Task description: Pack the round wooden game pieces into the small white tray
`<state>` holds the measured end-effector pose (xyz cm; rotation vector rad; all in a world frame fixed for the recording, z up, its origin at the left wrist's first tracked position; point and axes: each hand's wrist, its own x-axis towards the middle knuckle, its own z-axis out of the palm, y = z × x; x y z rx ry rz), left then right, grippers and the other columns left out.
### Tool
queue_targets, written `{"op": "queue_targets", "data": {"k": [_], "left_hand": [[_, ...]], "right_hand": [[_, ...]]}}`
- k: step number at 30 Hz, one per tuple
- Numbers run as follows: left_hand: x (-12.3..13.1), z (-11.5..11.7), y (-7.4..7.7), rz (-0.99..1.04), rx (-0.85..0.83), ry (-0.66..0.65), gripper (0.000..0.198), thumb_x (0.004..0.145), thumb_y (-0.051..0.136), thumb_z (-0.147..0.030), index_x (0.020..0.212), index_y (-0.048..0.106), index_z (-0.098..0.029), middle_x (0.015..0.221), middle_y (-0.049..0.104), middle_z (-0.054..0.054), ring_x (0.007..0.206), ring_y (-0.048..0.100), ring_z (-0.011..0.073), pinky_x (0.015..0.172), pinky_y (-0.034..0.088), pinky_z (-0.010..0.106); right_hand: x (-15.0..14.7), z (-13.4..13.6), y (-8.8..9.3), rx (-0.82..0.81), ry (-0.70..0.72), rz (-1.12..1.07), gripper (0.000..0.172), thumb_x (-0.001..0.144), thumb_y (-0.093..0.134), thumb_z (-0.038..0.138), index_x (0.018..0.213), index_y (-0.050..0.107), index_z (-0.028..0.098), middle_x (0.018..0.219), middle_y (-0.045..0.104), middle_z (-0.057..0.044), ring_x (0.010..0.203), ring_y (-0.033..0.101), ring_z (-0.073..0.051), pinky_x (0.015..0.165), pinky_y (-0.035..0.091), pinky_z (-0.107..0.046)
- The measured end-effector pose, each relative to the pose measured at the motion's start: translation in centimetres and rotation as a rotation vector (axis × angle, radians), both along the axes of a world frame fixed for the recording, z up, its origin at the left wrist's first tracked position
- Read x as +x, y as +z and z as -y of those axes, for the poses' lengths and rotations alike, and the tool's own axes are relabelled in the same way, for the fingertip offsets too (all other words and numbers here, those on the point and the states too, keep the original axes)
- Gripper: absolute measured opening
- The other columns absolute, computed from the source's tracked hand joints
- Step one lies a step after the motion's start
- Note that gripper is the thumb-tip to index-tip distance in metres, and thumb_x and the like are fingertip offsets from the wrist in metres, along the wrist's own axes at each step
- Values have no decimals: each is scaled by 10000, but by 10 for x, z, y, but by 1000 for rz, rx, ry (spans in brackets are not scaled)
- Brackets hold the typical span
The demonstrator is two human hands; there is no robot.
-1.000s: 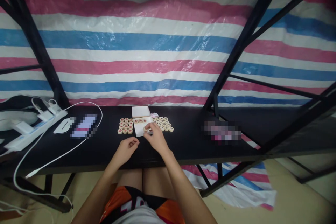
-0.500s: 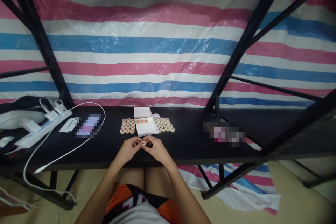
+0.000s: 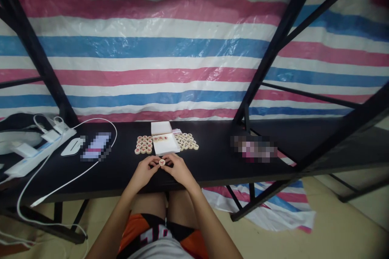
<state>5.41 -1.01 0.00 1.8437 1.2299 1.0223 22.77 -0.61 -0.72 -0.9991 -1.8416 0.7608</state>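
Observation:
Both hands meet above the near part of the black table [image 3: 212,166] and pinch one round wooden game piece with a red mark [image 3: 162,162] between their fingertips. My left hand [image 3: 145,171] grips it from the left, my right hand [image 3: 177,169] from the right. Just beyond them lies a small white open box [image 3: 165,144] with a few red-marked pieces in it, its lid [image 3: 161,128] behind. A cluster of red-marked pieces [image 3: 143,145] sits left of the box. Another cluster of pieces [image 3: 186,141] sits to its right.
At the left of the table lie a white power strip with plugs [image 3: 36,149], a white cable [image 3: 60,184], a white mouse-like object [image 3: 70,146] and a blurred phone-sized item [image 3: 95,147]. A blurred object [image 3: 254,148] sits at the right. Black frame bars [image 3: 270,56] rise before a striped tarpaulin.
My right hand drew back from the white box with a piece, and my left hand came up to meet it. Both now pinch the piece near the table's front.

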Motion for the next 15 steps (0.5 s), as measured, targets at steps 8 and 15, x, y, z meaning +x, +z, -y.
{"op": "queue_targets", "data": {"k": [8, 15], "left_hand": [[4, 4, 8, 35, -44, 2, 283, 767, 573, -426, 856, 644, -167, 788, 673, 45, 688, 600, 155, 574, 431, 230], [-10, -4, 14, 170, -39, 49, 289, 705, 641, -418, 824, 643, -154, 791, 674, 51, 686, 608, 154, 649, 470, 257]], "right_hand": [[0, 1, 2, -13, 43, 21, 150, 772, 609, 217, 919, 628, 202, 858, 652, -5, 778, 620, -133, 741, 488, -258], [2, 0, 0, 68, -30, 36, 261, 744, 645, 257, 997, 603, 213, 1028, 584, -39, 871, 573, -147, 714, 471, -252]]}}
